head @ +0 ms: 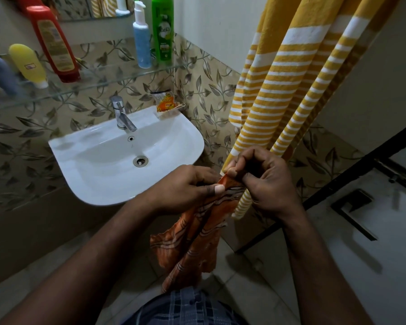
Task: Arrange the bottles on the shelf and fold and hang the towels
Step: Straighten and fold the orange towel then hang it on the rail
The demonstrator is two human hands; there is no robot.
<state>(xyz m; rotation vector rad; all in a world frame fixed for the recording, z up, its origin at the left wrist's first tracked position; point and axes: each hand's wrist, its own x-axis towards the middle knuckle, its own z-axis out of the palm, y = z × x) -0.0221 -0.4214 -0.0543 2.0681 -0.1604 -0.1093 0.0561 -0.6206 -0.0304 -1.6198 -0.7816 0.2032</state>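
Currently, on my remote feed:
1. left hand (185,186): fingers curled, thumb pinching the top edge of the orange towel (197,233), which hangs low in front of the sink (117,160).
2. right hand (265,181): curled, pinching the same edge close beside.
3. yellow striped towel (279,85): hanging at right, its end by the right hand.
4. glass shelf (117,76): yellow bottle (29,63), red bottle (54,43), blue pump bottle (141,41), green bottle (162,29).

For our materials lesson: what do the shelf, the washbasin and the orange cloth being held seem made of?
Shelf: clear glass, the tiles show through. Washbasin: probably glazed ceramic, white and glossy with highlights. Orange cloth: thin woven fabric, perhaps cotton; it drapes, creases and frays at the edge.
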